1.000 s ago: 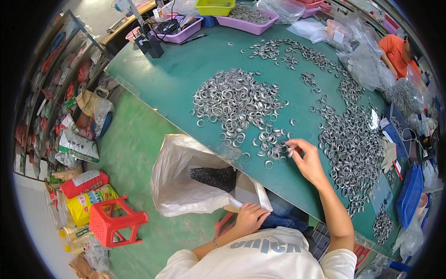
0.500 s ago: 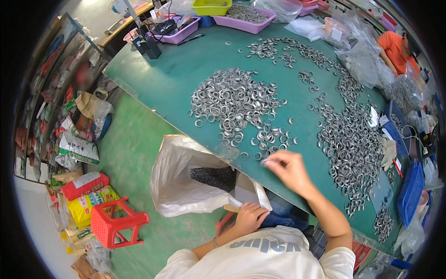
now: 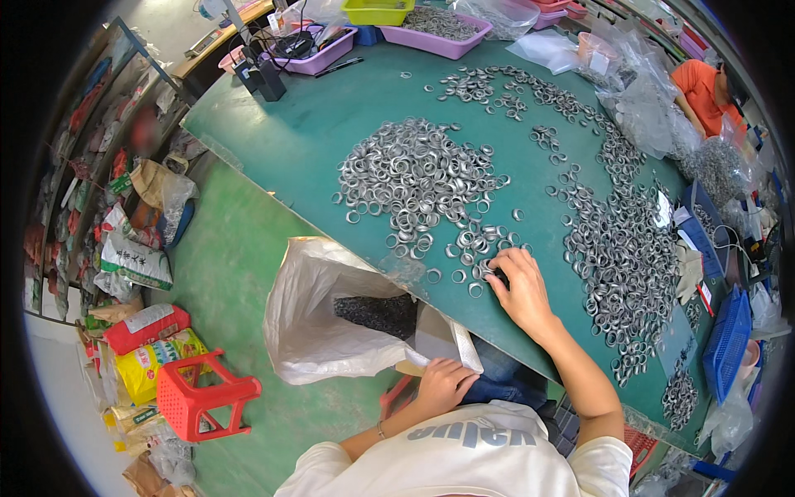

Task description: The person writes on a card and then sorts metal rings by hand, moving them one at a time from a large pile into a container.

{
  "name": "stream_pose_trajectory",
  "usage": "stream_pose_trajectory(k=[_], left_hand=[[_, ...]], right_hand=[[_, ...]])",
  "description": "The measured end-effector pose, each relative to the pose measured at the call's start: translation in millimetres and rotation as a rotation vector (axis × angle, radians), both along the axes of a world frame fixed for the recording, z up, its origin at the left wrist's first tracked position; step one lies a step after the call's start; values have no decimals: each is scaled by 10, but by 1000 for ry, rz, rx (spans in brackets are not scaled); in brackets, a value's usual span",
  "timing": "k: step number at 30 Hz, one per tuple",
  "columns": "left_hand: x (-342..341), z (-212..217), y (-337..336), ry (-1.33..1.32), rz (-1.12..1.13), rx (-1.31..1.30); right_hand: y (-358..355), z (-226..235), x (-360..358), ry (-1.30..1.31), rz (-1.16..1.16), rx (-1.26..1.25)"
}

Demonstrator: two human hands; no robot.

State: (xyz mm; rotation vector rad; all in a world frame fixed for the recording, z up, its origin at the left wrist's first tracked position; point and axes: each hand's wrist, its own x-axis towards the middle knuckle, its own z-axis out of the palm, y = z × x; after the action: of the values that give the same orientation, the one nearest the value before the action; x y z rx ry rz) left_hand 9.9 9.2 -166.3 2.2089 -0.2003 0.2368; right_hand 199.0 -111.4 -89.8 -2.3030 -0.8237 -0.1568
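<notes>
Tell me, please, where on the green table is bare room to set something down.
Bare green tabletop lies between the black box and the central ring pile, and between that pile and the right-hand ring heap. Crowded: beside the right hand, among loose rings.

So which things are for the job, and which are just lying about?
Seemingly for the job:
silver rings, by the right fingers
white sack, left fingers at its edge
green table under the rings

Probably just lying about:
red stool
blue basket
yellow bag
</notes>
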Motion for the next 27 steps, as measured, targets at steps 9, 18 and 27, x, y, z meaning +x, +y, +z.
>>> stream_pose_trajectory(k=[9, 18, 27], left_hand=[[-21, -6, 3, 5, 8, 10], [-27, -19, 4, 22, 3, 23], [-9, -28, -19, -24, 27, -17]], right_hand=[[-138, 3, 89, 313, -155, 251], [172, 164, -331, 755, 81, 490], [552, 164, -594, 674, 261, 428]])
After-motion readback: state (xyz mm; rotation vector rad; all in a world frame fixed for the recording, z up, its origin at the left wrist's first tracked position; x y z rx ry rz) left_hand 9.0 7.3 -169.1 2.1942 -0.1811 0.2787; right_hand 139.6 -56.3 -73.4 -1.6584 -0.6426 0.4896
